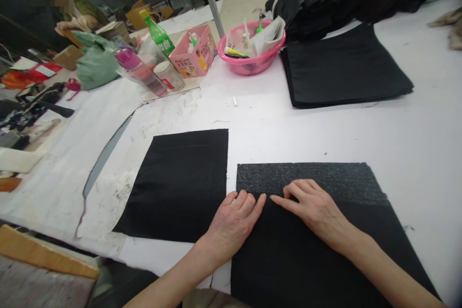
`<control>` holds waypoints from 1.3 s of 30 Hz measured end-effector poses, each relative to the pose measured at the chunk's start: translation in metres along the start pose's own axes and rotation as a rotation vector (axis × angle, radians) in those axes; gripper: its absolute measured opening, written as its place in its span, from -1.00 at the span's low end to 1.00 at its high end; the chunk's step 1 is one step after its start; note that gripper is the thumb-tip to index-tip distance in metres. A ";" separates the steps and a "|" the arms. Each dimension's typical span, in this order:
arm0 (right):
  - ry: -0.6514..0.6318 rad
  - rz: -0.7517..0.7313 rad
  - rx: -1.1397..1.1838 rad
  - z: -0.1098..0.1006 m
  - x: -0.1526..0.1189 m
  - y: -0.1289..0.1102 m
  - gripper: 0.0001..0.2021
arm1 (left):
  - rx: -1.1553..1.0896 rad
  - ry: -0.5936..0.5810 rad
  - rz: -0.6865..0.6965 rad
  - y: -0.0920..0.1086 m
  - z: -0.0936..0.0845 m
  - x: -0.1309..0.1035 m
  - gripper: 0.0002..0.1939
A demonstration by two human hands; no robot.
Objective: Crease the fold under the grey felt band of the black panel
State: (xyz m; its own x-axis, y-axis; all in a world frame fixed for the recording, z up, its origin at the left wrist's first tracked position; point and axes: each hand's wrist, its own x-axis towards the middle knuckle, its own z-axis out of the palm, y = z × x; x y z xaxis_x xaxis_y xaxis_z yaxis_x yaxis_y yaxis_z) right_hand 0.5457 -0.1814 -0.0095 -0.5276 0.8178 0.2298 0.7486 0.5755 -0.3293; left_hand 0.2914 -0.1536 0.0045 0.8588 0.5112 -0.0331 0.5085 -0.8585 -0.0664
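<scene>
Both hands are lying flat and empty-palmed on a black fabric piece at the near edge of the worktop. The left hand is pressing its fingers down at the piece's left edge; the right hand is resting just beside it, forefinger pointing left along the line where a rougher grey strip is showing at the far end. Judging by this, the top layer is only partly aligned or smoothed, with most of the piece yet to be covered. A second black piece is lying just to the left, apart by a narrow gap. A folded black stack and a pink basin are sitting well beyond, leaving open white surface between and to the right.
</scene>
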 end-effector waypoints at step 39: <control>0.005 0.103 0.029 -0.026 -0.052 0.028 -0.70 | -0.093 -0.081 0.199 0.025 -0.010 0.052 -0.51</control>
State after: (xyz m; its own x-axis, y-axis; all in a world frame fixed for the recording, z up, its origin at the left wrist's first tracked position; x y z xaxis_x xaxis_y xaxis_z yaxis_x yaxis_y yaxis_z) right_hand 0.6042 -0.2080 -0.0065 -0.4467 0.8726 0.1977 0.7868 0.4883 -0.3774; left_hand 0.3498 -0.1487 0.0116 0.9368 0.3299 -0.1169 0.3365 -0.9408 0.0414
